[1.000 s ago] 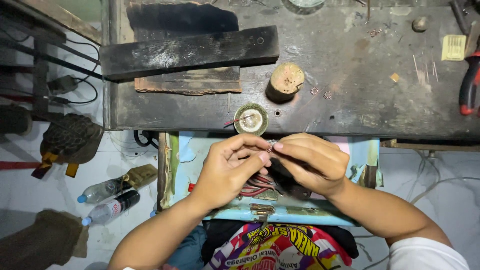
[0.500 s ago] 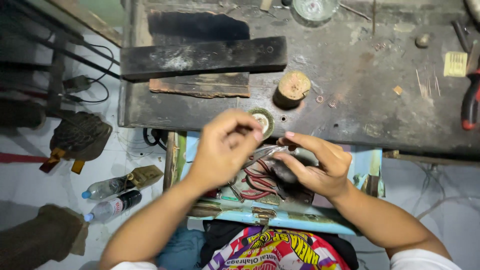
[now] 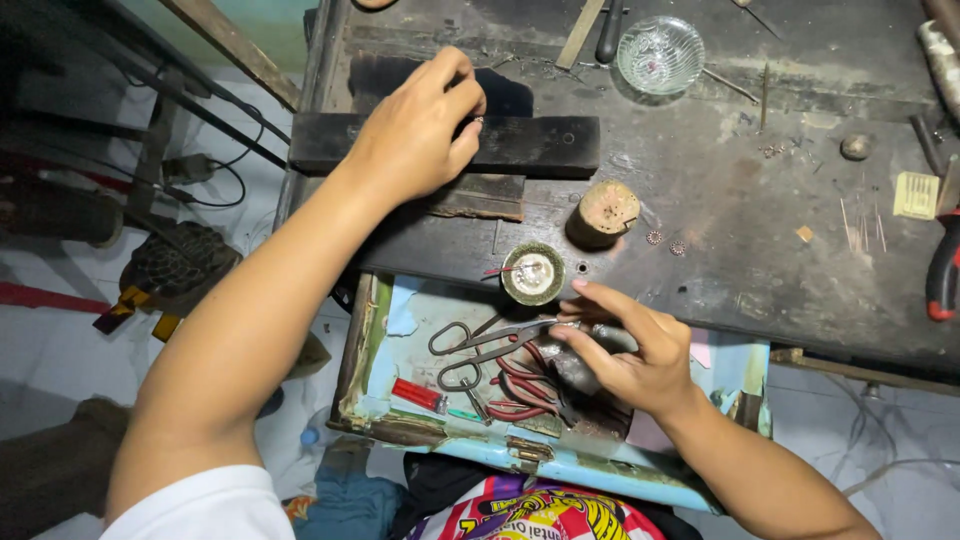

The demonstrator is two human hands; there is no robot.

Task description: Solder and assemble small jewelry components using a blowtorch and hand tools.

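My left hand (image 3: 415, 130) reaches far over the dark workbench (image 3: 760, 270) and pinches a small shiny metal piece (image 3: 478, 120) against a long black block (image 3: 535, 145). Over the open light-blue drawer (image 3: 400, 320), my right hand (image 3: 635, 358) has its fingers closed around a grey metal tool (image 3: 612, 335). Scissors (image 3: 478, 345) and red-handled pliers (image 3: 520, 392) lie in the drawer just left of that hand. A small round brass dish (image 3: 532, 273) sits on the bench edge between the hands, with a wooden stump (image 3: 607, 212) beside it.
A glass bowl (image 3: 660, 55) stands at the back of the bench. Two tiny rings (image 3: 666, 242) lie right of the stump. Red-handled pliers (image 3: 942, 272) rest at the right edge. A red stick-like tool (image 3: 418, 395) lies in the drawer. Bottles and cables are on the floor at left.
My left hand left the right hand above the drawer and reached forward to the black block. The right hand stayed over the drawer. The view tilted forward, showing more of the bench.
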